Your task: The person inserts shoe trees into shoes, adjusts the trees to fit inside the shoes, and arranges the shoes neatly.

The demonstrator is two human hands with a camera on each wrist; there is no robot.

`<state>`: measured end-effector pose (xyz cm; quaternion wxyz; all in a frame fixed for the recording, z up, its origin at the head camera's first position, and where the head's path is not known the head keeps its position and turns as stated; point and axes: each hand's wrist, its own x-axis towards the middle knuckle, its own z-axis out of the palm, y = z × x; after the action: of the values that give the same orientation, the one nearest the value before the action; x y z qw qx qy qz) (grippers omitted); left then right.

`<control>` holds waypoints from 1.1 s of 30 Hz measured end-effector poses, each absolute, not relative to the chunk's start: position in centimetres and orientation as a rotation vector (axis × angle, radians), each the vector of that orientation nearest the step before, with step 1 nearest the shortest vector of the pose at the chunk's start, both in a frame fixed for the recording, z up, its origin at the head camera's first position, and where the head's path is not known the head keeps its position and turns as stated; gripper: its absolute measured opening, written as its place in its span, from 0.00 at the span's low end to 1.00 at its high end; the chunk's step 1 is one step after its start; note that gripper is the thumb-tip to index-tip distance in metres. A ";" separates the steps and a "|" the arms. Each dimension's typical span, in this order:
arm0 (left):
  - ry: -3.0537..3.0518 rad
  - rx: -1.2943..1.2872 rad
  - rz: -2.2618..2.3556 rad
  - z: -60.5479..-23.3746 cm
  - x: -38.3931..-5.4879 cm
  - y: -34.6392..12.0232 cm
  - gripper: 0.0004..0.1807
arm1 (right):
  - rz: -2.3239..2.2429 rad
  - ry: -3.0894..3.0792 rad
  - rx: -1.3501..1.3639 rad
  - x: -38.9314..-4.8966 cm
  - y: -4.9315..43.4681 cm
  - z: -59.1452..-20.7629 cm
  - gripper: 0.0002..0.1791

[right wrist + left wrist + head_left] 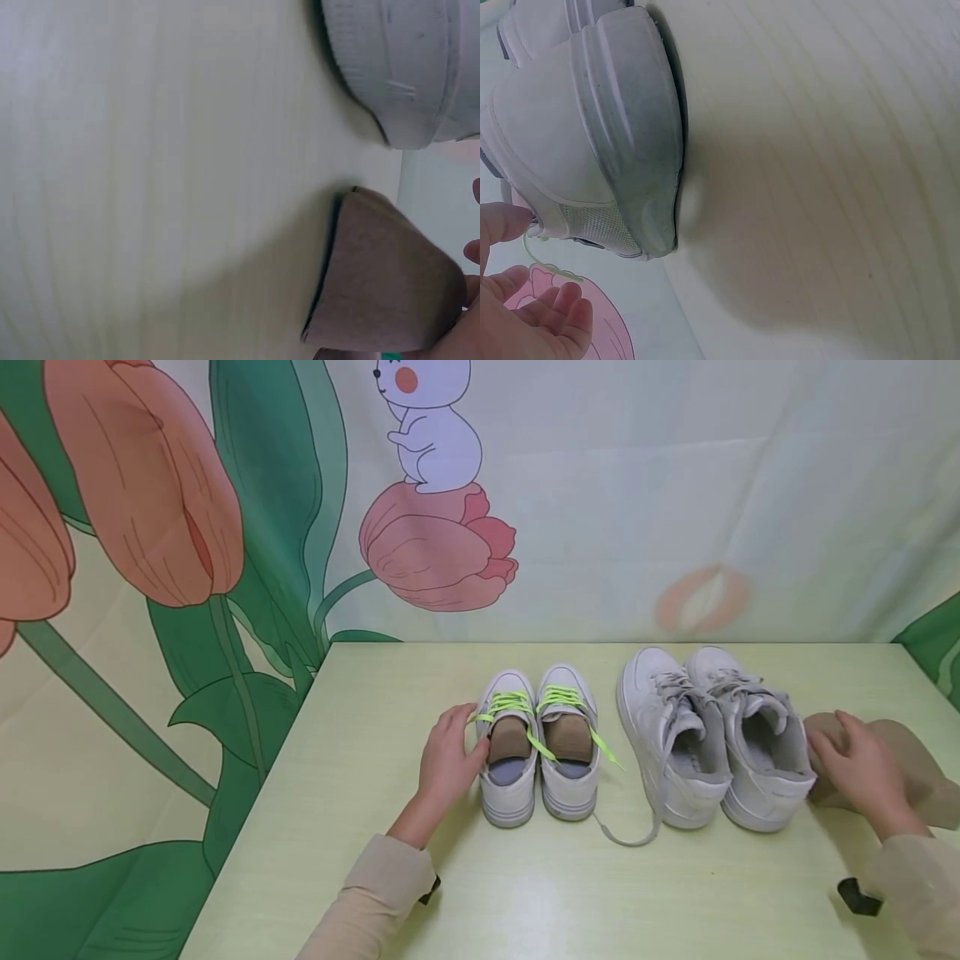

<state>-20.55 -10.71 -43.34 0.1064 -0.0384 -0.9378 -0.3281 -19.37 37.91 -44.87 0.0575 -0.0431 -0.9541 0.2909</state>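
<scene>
A pair of white sneakers with neon-green laces stands side by side: a left sneaker [507,802] and a right sneaker [568,795], each with a brown piece [567,737] in its opening. My left hand [448,756] is at the outer side of the left sneaker, thumb against its upper and the other fingers apart from the thumb. At the right, my right hand [862,764] lies over a brown, flat-looking piece [390,277] with a rounded end, fingers loosely bent. Its fingertips are partly hidden in the right wrist view.
Between my hands stand two larger white sneakers [690,797] with grey laces. One long loose lace [628,843] trails across the pale tabletop [525,893] toward the smaller pair. A tulip-printed cloth [600,527] hangs behind the table. Black blocks [858,897] show below both wrists.
</scene>
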 end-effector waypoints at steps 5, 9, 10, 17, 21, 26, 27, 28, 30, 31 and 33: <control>-2.766 -0.116 -0.968 -43.3 -20.5 -10.7 0.26 | 0.824 -2.935 -0.191 -19.3 38.3 -45.4 0.39; -2.767 -0.118 -0.973 -43.4 -20.5 -10.7 0.26 | 0.807 -2.945 -0.219 -19.1 38.6 -46.0 0.41; -2.768 -0.117 -0.974 -43.4 -20.5 -10.7 0.27 | 0.810 -2.946 -0.224 -19.1 38.7 -46.0 0.41; -2.773 -0.109 -0.973 -43.5 -20.5 -10.6 0.27 | 0.822 -2.980 -0.261 -18.8 39.1 -46.4 0.44; -2.772 -0.110 -0.966 -43.5 -20.4 -10.6 0.27 | 0.813 -2.980 -0.261 -18.8 39.3 -46.5 0.45; -2.770 -0.107 -0.967 -43.4 -20.4 -10.6 0.26 | 0.825 -2.966 -0.226 -18.8 39.4 -46.7 0.44; -2.769 -0.105 -0.970 -43.4 -20.4 -10.6 0.26 | 0.826 -2.963 -0.219 -18.7 39.4 -46.7 0.43; -2.769 -0.103 -0.972 -43.3 -20.4 -10.5 0.27 | 0.826 -2.959 -0.212 -18.7 39.3 -46.7 0.43; -2.762 -0.107 -0.977 -43.2 -20.3 -10.5 0.27 | 0.818 -2.955 -0.202 -18.7 39.3 -46.7 0.42; -2.759 -0.109 -0.979 -43.1 -20.3 -10.4 0.27 | 0.809 -2.954 -0.197 -18.7 39.3 -46.7 0.41; -2.755 -0.110 -0.979 -43.0 -20.2 -10.3 0.27 | 0.790 -2.956 -0.189 -18.8 39.3 -46.7 0.40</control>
<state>-20.23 -10.33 -42.98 0.1077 -0.0375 -0.9362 -0.3326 -18.75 39.31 -46.69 0.0382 -0.0616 -0.9636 0.2574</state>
